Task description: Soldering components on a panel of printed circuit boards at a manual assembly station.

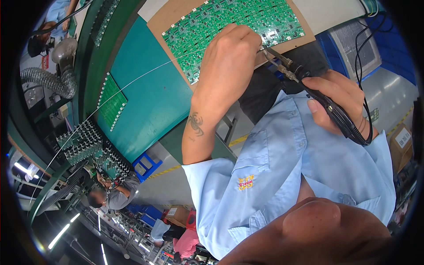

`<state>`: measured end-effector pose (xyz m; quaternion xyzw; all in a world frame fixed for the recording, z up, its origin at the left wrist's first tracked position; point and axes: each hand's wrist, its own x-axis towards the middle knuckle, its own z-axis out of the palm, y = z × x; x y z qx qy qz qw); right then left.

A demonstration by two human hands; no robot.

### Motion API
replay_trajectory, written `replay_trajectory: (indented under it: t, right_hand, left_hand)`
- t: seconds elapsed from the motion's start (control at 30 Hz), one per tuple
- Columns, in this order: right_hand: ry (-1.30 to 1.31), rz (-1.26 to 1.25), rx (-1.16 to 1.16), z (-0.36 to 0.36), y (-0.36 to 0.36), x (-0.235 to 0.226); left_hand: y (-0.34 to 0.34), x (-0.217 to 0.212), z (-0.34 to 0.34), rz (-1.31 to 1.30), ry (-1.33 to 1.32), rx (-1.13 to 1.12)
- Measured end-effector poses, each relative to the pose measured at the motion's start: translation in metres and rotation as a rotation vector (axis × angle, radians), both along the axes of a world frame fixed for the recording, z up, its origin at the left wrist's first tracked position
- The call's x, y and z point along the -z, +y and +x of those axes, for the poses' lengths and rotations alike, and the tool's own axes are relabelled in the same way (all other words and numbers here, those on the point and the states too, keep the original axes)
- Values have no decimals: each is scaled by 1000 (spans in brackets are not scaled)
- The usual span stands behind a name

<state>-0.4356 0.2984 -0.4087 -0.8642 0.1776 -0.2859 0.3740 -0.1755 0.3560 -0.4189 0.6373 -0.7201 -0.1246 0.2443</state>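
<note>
A: Starting near: what has the right hand [338, 99] got?

B: It is closed around a black soldering iron [329, 110], held like a pen, its cable trailing to the right. The metal tip [274, 59] points left and ends at the near edge of the green circuit board [229, 22].

A: And the left hand [229, 55]?

B: Curled, fingers pinched on a thin solder wire [132, 81] that runs off to the left over the teal bench [145, 88]. The hand rests on the board, which lies on a brown sheet of card [170, 15] at the far side.

A: So which step is it?

B: Soldering a joint, I judge: tip and wire meet at the board's edge. Next calls for steady hands and a small feed of wire.

A: Anything farther left?

B: Another green board [110, 101] and, further off, a person's sleeve.
</note>
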Motion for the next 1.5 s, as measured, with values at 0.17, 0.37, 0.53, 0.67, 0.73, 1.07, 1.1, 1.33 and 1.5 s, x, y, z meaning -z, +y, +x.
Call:
replay_trajectory:
  t: [0.17,0.37,0.53,0.67,0.73,1.07,1.1,1.33,1.5]
  right_hand:
    - [-5,12,-2,-1,2,0]
    - [-18,16,-2,-3,0,-1]
    - [-46,10,-6,-5,-1,-6]
    - [-80,-66,79,-15,-22,-9]
    - [-120,-69,173,-21,-39,-1]
    - [-283,-166,556,8,-152,39]
    - [-284,-183,568,7,-158,41]
    - [-244,-186,486,8,-166,54]
    - [-345,183,158,-17,-125,65]
  left_hand:
    - [1,0,0,1,10,-3]
    - [-1,0,0,0,18,-4]
    - [3,-5,0,14,29,-26]
    - [1,-6,-1,25,80,-20]
    - [4,-7,-3,23,69,-23]
    - [44,9,-2,-179,150,-414]
    - [50,10,0,-174,133,-512]
    - [100,24,14,-190,44,-804]
    - [112,33,18,-147,42,-905]
